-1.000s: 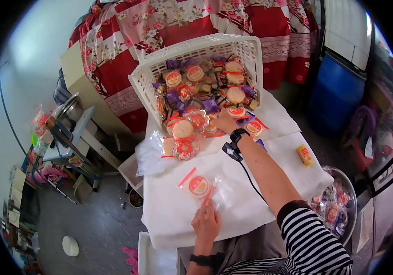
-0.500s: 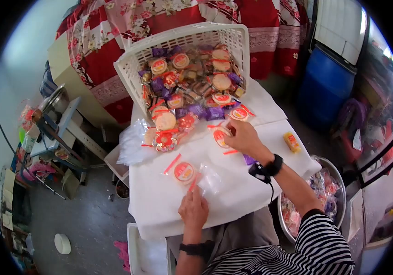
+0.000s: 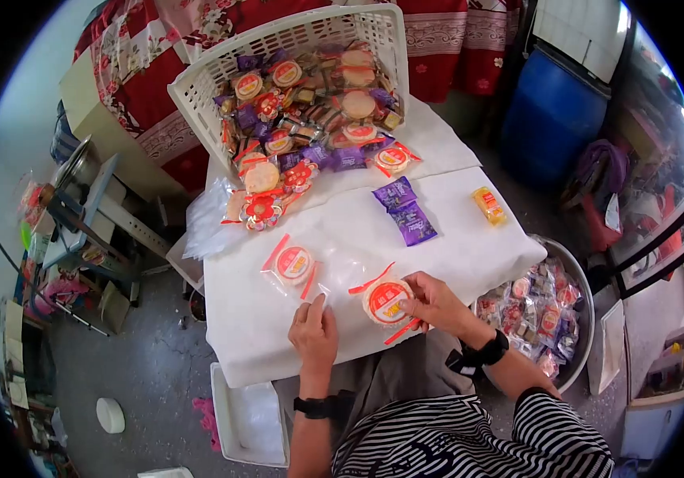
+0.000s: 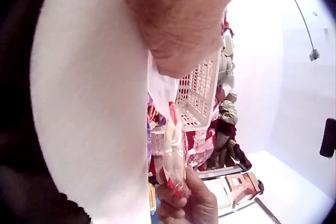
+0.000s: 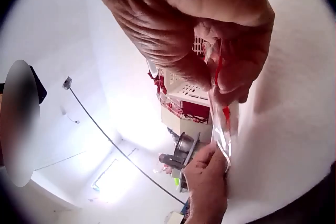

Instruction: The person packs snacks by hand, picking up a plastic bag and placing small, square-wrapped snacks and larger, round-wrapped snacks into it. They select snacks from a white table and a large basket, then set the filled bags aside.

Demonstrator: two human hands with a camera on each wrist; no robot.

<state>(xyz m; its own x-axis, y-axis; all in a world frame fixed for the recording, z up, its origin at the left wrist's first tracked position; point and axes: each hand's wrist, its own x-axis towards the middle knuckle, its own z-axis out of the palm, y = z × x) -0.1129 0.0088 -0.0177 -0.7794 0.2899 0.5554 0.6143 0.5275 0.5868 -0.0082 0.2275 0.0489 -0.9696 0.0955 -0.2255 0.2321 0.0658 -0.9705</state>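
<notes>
In the head view the right hand (image 3: pixel 442 306) pinches the right edge of a round wrapped cracker (image 3: pixel 387 303) with red-striped ends, held above the white cloth. The left hand (image 3: pixel 314 333) pinches the edge of a clear plastic bag (image 3: pixel 343 271) beside it. Another round wrapped cracker (image 3: pixel 292 264) lies at the bag's left, just above the left fingers. In the left wrist view the right hand (image 4: pixel 189 198) holds its cracker packet (image 4: pixel 174 148) edge-on. The right wrist view shows the left hand (image 5: pixel 207 182) at the plastic, below the right hand (image 5: pixel 210 29).
A tilted white basket (image 3: pixel 198 103) of wrapped snacks stands at the back. Clear bags (image 3: pixel 208 223) lie at the table's left edge. Purple packets (image 3: pixel 412 223) and a yellow packet (image 3: pixel 489 206) lie on the cloth (image 3: pixel 278 354). A metal basin (image 3: pixel 585 334) of filled bags stands at the right.
The right hand has taken a round cracker from the basket's front edge and brought it toward the left hand. Two purple packets are uncovered. The head view has shifted; the left hand keeps the bag.
</notes>
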